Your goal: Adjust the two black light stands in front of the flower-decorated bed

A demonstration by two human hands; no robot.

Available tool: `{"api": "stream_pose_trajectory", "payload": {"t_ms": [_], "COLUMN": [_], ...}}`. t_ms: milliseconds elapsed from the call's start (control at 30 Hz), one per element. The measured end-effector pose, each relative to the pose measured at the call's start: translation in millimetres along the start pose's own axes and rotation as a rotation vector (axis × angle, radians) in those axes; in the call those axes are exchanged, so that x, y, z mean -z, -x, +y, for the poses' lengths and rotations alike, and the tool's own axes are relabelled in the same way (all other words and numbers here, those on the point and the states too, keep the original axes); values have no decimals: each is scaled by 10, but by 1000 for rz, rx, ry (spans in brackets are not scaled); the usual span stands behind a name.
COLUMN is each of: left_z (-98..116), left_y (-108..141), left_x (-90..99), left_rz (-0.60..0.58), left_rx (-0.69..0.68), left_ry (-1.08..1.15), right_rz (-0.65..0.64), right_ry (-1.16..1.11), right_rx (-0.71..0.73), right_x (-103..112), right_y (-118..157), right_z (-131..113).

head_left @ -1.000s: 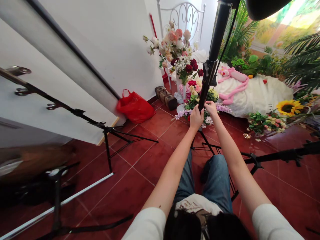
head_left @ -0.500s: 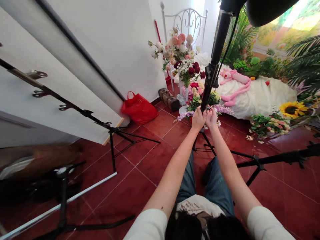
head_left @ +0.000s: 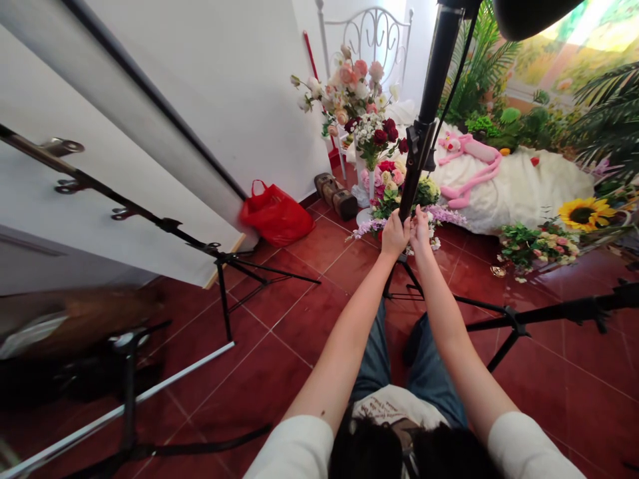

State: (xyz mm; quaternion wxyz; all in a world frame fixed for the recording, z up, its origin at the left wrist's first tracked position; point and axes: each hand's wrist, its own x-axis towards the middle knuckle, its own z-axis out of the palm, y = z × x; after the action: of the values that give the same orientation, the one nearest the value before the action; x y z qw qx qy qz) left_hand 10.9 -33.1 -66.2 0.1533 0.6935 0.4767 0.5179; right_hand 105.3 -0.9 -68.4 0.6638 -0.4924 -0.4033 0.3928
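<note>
A black light stand (head_left: 424, 126) rises in front of me, with a dark lamp head (head_left: 534, 14) at its top right. My left hand (head_left: 396, 234) is wrapped round the lower part of its pole. Close beside it, my right hand (head_left: 421, 229) is closed at the pole's right side, fingers folded round what looks like the stand's small tightening knob, mostly hidden by them. Higher up, another collar with a knob (head_left: 412, 140) sits on the pole. Below my hands, the stand's legs (head_left: 403, 279) spread over the red tiles.
Artificial flowers (head_left: 357, 86) stand behind the pole. A pink plush toy (head_left: 474, 156) lies on white cloth (head_left: 529, 193). At left are a red bag (head_left: 277, 216), a backdrop stand (head_left: 150, 209) and a white pole (head_left: 174, 376). Another black stand (head_left: 554, 313) reaches across the right side.
My right hand has turned and its fingers have moved slightly upward at the pole's side. My left hand keeps its grip. The view has shifted a little.
</note>
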Motion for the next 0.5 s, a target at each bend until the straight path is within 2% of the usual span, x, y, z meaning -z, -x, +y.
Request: {"api": "stream_pose_trajectory", "payload": {"t_ms": [67, 133, 367, 500], "left_z": [6, 14, 20, 27], "left_y": [2, 3, -8, -10], "left_x": [6, 14, 40, 46], "left_rz": [-3, -8, -16, -39], "left_rx": [-9, -19, -25, -24], "left_ry": [3, 8, 16, -5], "right_rz": [135, 202, 172, 114], "right_ry": [1, 51, 152, 106], "right_rx": [-11, 11, -49, -127], "right_x": [-7, -21, -36, 206], "right_y": [-36, -72, -45, 198], "right_z": [-44, -101, -304, -446]}}
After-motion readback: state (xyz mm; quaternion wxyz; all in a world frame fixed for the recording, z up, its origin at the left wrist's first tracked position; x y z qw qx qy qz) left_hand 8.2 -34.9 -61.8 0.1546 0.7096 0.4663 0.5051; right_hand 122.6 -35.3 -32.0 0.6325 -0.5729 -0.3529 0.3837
